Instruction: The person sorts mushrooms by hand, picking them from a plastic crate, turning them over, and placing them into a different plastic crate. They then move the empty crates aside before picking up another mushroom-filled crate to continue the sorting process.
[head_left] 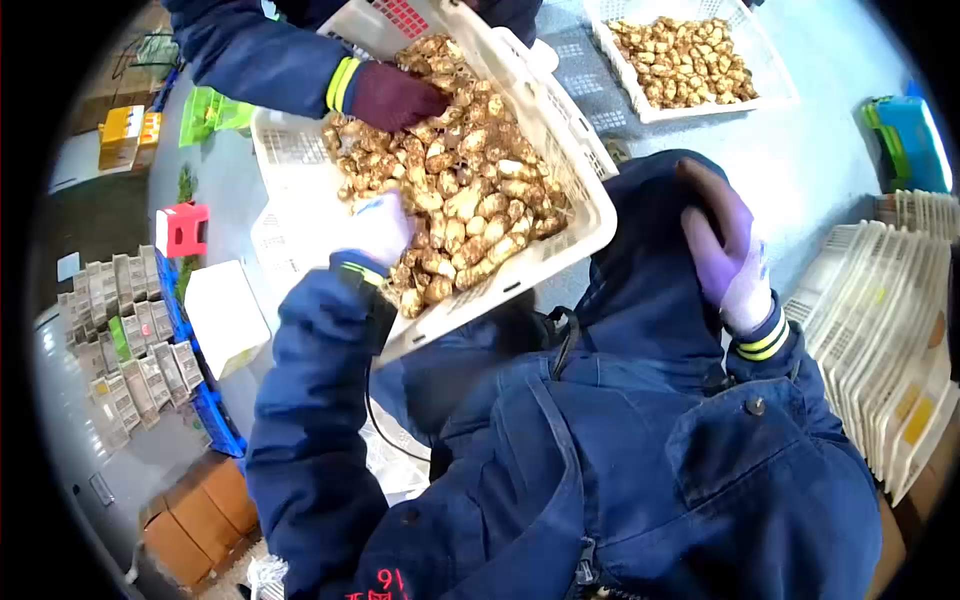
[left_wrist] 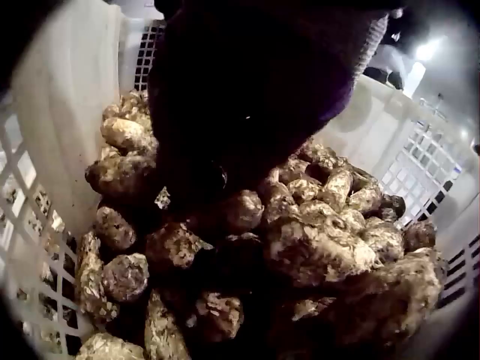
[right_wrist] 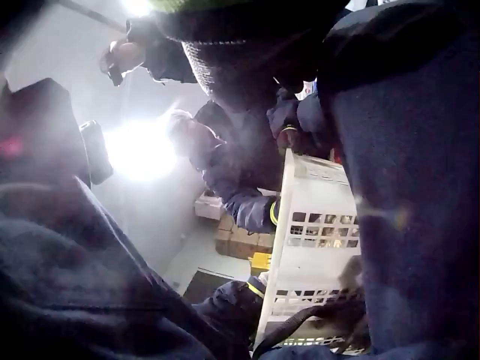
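Note:
A white plastic crate [head_left: 600, 215], tilted in the head view, holds a heap of knobbly brown-and-cream tubers [head_left: 465, 205], some with dirt on them. My left hand [head_left: 385, 232], in a pale glove, reaches into the near left side of the heap. In the left wrist view this hand [left_wrist: 240, 97] is a dark shape over the tubers [left_wrist: 322, 251], its fingertips hidden in shadow. My right hand [head_left: 728, 250], in a white-and-purple glove, rests on my thigh with the fingers extended, away from the crate. Another person's maroon-gloved hand [head_left: 398, 97] touches the tubers at the far side.
A second white crate [head_left: 690, 112] of tubers stands on the floor at the back right. Stacked white crates [head_left: 870, 330] are at my right. Left lie a white box [head_left: 225, 315], a red stool-like item [head_left: 183, 230], a green basket [head_left: 205, 115] and cardboard boxes [head_left: 200, 515].

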